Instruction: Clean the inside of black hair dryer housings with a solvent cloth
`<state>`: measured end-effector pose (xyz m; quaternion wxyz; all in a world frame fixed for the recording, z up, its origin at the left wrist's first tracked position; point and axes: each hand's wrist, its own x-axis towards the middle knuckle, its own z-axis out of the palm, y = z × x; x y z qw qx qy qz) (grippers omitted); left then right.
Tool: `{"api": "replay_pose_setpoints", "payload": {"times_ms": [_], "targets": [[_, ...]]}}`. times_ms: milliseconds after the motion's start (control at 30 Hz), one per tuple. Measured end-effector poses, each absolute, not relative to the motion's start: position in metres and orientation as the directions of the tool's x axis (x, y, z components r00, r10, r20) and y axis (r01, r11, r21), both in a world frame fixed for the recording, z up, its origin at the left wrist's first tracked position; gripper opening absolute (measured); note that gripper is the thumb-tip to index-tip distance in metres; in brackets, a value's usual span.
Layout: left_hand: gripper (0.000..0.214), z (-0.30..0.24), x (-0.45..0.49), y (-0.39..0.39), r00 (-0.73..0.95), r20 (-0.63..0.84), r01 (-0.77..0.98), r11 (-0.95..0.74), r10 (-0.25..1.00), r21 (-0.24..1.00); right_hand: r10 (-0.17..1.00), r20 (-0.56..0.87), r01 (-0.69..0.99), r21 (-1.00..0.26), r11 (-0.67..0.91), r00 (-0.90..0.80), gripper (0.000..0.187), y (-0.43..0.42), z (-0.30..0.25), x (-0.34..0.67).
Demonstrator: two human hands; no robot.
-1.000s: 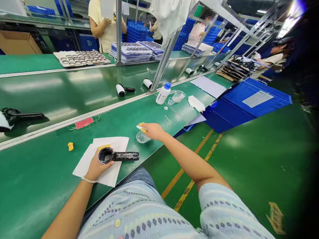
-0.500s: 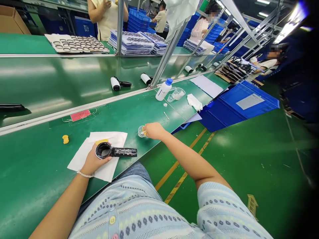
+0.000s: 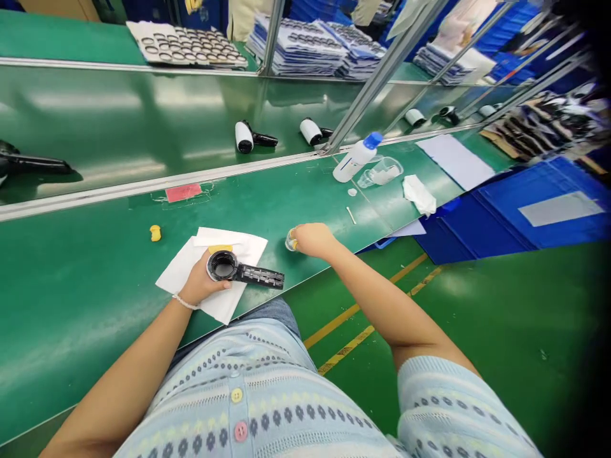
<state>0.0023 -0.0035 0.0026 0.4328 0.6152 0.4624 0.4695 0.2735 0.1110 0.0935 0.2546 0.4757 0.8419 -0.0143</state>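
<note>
My left hand is closed round the ring end of a black plastic part with a long ribbed handle, held over a white sheet of paper on the green bench. My right hand is curled with its fingers at a small clear cup near the bench's front edge; a yellow finger cot shows on one finger. Whether it still holds a swab is hidden.
A yellow finger cot lies left of the paper. A white bottle with a blue cap, clear cups and a white rag stand to the right. Hair-dryer bodies lie on the conveyor behind. A blue crate sits at right.
My right hand has lowered from above the small cup down into it. My left hand keeps the black part on the paper. The camera has tilted downward.
</note>
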Motion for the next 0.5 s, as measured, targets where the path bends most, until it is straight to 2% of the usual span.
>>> {"api": "replay_pose_setpoints", "payload": {"times_ms": [133, 200, 233, 300, 367, 433, 500], "targets": [[0.083, -0.003, 0.002, -0.005, 0.132, 0.180, 0.088, -0.193, 0.975, 0.977, 0.833, -0.411, 0.843, 0.229, 0.487, -0.370, 0.028, 0.111, 0.108, 0.284], [0.077, -0.002, 0.002, -0.005, 0.143, 0.183, 0.118, -0.200, 0.973, 0.973, 0.884, -0.303, 0.890, 0.180, 0.419, -0.356, 0.028, 0.104, 0.120, 0.287], [0.074, 0.000, 0.002, -0.005, 0.152, 0.192, 0.144, -0.213, 0.970, 0.966, 0.907, -0.221, 0.917, 0.101, 0.386, -0.358, 0.027, 0.097, 0.125, 0.286], [0.068, 0.005, 0.003, -0.005, 0.164, 0.234, 0.186, -0.263, 0.958, 0.947, 0.922, -0.045, 0.913, -0.167, 0.373, -0.385, 0.025, 0.079, 0.131, 0.277], [0.064, 0.011, 0.005, -0.004, 0.176, 0.280, 0.205, -0.313, 0.944, 0.927, 0.886, 0.098, 0.784, -0.428, 0.450, -0.454, 0.026, 0.057, 0.129, 0.259], [0.061, 0.015, 0.006, -0.004, 0.180, 0.286, 0.216, -0.321, 0.941, 0.922, 0.820, 0.191, 0.631, -0.553, 0.544, -0.539, 0.026, 0.035, 0.120, 0.236], [0.058, 0.018, 0.007, -0.005, 0.174, 0.254, 0.235, -0.290, 0.951, 0.928, 0.774, 0.221, 0.547, -0.594, 0.589, -0.593, 0.026, 0.020, 0.109, 0.214]]}}
